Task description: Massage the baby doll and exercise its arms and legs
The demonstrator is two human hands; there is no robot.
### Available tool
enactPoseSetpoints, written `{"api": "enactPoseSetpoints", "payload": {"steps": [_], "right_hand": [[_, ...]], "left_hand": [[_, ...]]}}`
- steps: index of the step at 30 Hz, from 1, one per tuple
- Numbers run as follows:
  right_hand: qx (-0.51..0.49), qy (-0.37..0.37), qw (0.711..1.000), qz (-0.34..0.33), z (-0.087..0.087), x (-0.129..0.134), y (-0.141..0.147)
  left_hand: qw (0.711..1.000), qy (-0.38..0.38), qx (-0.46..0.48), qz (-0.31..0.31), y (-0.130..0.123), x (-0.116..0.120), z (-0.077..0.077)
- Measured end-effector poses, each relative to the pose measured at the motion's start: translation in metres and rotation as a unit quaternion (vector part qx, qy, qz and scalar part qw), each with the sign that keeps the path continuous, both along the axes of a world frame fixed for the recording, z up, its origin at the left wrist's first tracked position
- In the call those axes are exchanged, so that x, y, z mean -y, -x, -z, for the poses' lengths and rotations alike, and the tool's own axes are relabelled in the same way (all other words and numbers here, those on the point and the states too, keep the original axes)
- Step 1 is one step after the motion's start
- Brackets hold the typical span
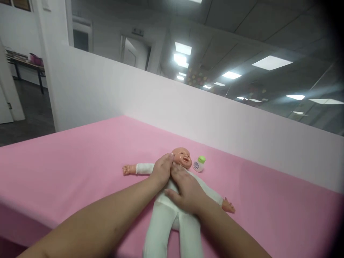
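While the doll (167, 209) lies on its back on the pink tabletop (80, 154), the L hand (162, 168) and R hand (189, 188) rest on its upper body. Doll orientation: head (182, 154) at far end, face toward R of view; legs (158, 233) toward the camera, slightly apart. Its 2 arms are spread, 1 to L, 1 to lower R, w/ white sleeves (145, 168) ending near the wrists.

L grip: fingers straight & tog., nothing clasped; hand set at the shoulder/upper chest area, fingertips beside the cheek. Contact w/ head: cannot tell. R grip: unfolded, palm down on the chest, thumb spread from fingers, nothing clasped. Fingers of the 2 hands converge near the doll's neck.

Adj. item: 1 small bottle (198, 166), translucent body, green cap (201, 159), dark label print. Loc.: on tabletop, just beside the head, R side of view, apart from both hands. Standing or lying: cannot tell.

Surroundings: white wall (215, 118) along the far edge of tabletop; above it, bright rectangular lights (271, 62); doorway (29, 96) at far L.
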State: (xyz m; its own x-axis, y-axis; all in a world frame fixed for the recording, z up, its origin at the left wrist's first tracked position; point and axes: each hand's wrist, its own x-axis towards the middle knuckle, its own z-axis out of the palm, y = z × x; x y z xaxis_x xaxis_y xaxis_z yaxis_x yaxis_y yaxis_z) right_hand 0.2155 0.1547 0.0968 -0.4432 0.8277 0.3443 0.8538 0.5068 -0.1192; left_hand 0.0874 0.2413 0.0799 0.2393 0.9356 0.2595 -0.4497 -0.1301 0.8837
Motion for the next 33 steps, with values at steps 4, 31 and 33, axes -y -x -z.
{"api": "enactPoseSetpoints", "payload": {"steps": [4, 31, 33], "right_hand": [[-0.04, 0.0, 0.996, -0.085, -0.004, 0.022, -0.006], [-0.183, 0.12, 0.962, 0.164, 0.026, 0.005, -0.086], [-0.191, 0.124, 0.96, 0.163, 0.028, 0.004, -0.086]], "left_hand": [[0.988, -0.071, -0.111, -0.077, 0.0, -0.026, 0.021], [0.942, -0.243, -0.229, -0.029, 0.011, 0.019, -0.007], [0.907, -0.348, -0.233, 0.044, 0.014, 0.034, -0.017]]}}
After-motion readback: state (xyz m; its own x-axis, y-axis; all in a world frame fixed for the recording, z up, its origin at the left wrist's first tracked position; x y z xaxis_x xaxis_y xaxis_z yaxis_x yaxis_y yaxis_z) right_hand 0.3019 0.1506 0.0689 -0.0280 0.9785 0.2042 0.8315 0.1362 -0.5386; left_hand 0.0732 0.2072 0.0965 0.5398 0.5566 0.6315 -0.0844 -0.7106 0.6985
